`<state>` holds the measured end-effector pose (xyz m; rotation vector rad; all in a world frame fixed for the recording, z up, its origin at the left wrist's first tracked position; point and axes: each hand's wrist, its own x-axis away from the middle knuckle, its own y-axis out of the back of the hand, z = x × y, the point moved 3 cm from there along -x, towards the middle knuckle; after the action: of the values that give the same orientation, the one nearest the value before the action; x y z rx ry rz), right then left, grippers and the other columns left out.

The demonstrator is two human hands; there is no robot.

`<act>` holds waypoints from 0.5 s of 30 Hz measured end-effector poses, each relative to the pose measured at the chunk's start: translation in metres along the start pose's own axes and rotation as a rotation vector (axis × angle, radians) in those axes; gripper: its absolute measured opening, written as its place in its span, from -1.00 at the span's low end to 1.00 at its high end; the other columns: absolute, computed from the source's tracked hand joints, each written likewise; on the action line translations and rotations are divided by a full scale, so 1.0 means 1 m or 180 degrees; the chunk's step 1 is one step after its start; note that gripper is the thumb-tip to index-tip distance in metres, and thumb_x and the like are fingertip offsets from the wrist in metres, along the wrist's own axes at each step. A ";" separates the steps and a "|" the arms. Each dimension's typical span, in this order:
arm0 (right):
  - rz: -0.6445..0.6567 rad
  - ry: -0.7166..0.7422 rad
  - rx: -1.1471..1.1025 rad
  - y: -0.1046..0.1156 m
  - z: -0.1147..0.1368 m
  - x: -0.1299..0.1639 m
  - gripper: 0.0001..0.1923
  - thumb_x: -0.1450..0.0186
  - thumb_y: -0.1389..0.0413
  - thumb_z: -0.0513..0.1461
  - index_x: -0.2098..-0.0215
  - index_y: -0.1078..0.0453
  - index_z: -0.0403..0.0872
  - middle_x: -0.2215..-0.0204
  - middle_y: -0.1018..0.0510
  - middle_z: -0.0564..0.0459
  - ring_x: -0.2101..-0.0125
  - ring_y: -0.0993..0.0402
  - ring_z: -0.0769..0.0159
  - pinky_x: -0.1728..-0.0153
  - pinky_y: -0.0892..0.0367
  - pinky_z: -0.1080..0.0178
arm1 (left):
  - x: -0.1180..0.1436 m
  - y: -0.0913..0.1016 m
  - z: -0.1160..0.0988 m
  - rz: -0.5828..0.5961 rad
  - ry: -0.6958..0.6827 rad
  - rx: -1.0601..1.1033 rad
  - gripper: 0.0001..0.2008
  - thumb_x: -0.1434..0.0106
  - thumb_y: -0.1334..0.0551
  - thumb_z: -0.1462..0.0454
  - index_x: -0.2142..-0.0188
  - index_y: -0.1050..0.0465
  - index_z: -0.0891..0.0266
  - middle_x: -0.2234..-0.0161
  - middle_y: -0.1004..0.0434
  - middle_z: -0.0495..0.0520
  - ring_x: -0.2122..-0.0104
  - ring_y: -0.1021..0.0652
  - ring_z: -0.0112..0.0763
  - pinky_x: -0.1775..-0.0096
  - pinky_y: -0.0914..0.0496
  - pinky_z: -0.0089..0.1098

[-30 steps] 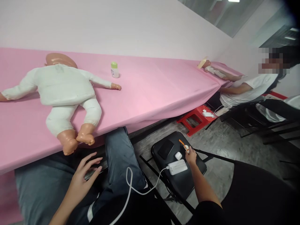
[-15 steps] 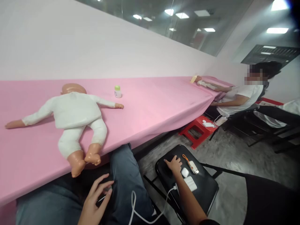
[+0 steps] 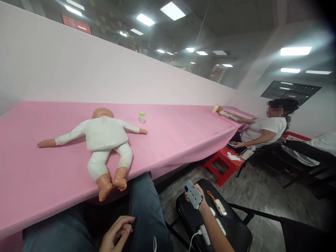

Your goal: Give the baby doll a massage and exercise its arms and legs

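Observation:
My right hand (image 3: 197, 196) holds a phone (image 3: 193, 194) with its back and camera cluster facing me, lifted above the black chair seat (image 3: 236, 231) at my right. My left hand (image 3: 117, 232) rests on my lap over my jeans (image 3: 145, 210), fingers loosely curled, holding nothing I can see. A baby doll (image 3: 102, 143) in a white suit lies face down on the pink table (image 3: 170, 140), feet at the near edge. A small green-capped bottle (image 3: 141, 117) stands just beyond the doll's arm.
On the chair seat lie a white device with an orange strap (image 3: 217, 204) and a white power bank (image 3: 206, 235) with a cable. A seated person (image 3: 262, 129) works at the table's far end. A red stool (image 3: 223, 162) stands on the floor beneath.
My right hand picked the phone up off the chair seat and raised it. My view tilted upward, showing more ceiling. My left hand curled in on my lap.

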<state>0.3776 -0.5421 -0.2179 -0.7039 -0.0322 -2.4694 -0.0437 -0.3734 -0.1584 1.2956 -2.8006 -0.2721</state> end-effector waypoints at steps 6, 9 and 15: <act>0.1842 0.0120 -0.0356 -0.120 0.024 0.057 -0.40 -0.11 -0.21 0.13 -0.02 -0.47 0.01 0.13 -0.61 -0.10 0.53 -0.39 0.32 0.65 -0.13 0.37 | -0.023 -0.028 -0.010 0.0278 0.0448 0.0794 -0.43 -0.20 -0.31 -0.18 -0.01 -0.60 0.14 0.12 -0.66 0.22 0.15 -0.65 -0.07 0.06 -0.55 -0.15; 0.1245 0.1100 0.0314 -0.171 0.027 0.090 -0.48 -0.26 -0.19 0.14 -0.09 -0.47 0.11 0.04 -0.58 -0.03 0.39 -0.49 0.26 0.50 -0.38 0.26 | -0.038 -0.052 -0.025 0.0204 0.0616 0.1221 -0.26 -0.11 -0.39 -0.17 -0.19 -0.47 0.12 -0.12 -0.56 0.27 -0.07 -0.58 0.02 -0.12 -0.46 -0.04; 0.0909 0.2801 0.1065 -0.235 0.035 0.170 -0.56 -0.51 0.09 -0.02 -0.27 -0.34 0.13 -0.19 -0.42 -0.04 -0.22 -0.32 0.09 -0.28 -0.21 -0.07 | -0.051 -0.096 -0.041 -0.0276 0.1154 0.2293 -0.23 -0.15 -0.31 -0.25 -0.20 -0.47 0.12 -0.27 -0.42 0.19 -0.35 -0.28 0.06 -0.37 -0.13 0.00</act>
<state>0.1512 -0.4263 -0.0743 0.5050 -0.0079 -2.2110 0.0664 -0.4017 -0.1330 1.3741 -2.5902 0.9525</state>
